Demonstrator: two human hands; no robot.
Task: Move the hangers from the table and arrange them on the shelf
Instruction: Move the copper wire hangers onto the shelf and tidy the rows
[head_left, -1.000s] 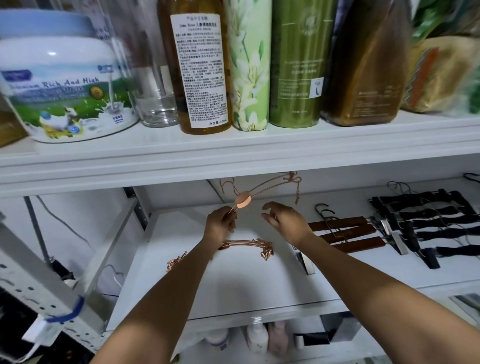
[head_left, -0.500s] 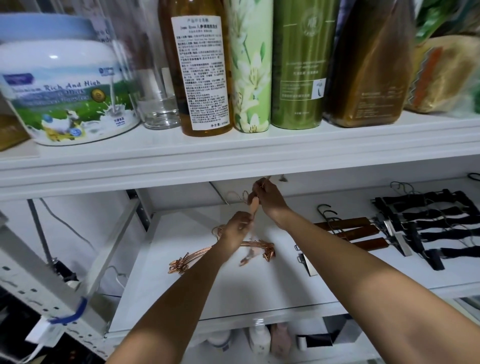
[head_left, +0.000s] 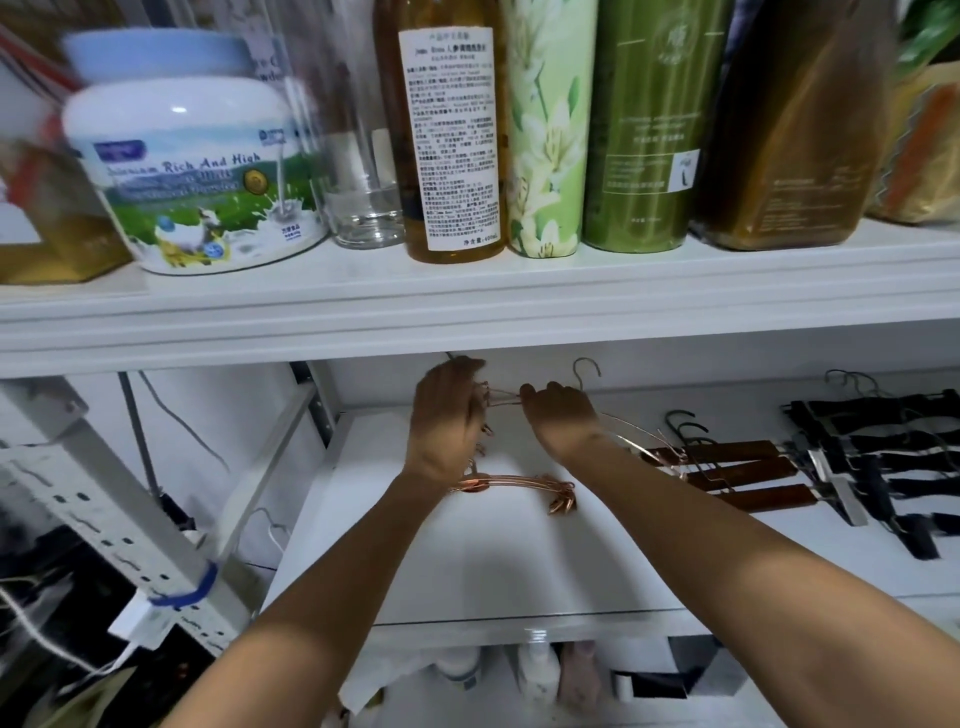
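Observation:
Both hands hold one rose-gold wire hanger (head_left: 631, 440) above the back of the white shelf (head_left: 483, 566). My left hand (head_left: 447, 421) grips its left end, where small clips show by the fingers. My right hand (head_left: 558, 415) grips it near the middle, and the hook sticks up behind that hand. The hanger's right arm slopes down toward the wooden hangers. A stack of rose-gold hangers (head_left: 519, 486) lies flat on the shelf just below my wrists.
Wooden clip hangers (head_left: 743, 475) and black hangers (head_left: 883, 457) lie in rows on the shelf's right part. The upper shelf edge (head_left: 467, 322) hangs close over my hands, loaded with bottles (head_left: 449, 130) and a milk-powder tub (head_left: 192, 171). A perforated metal rail (head_left: 104, 519) stands at left.
Both hands have moved toward the back of the shelf. The hanger they hold has turned from upright to lying sideways, its right arm stretching toward the wooden hangers.

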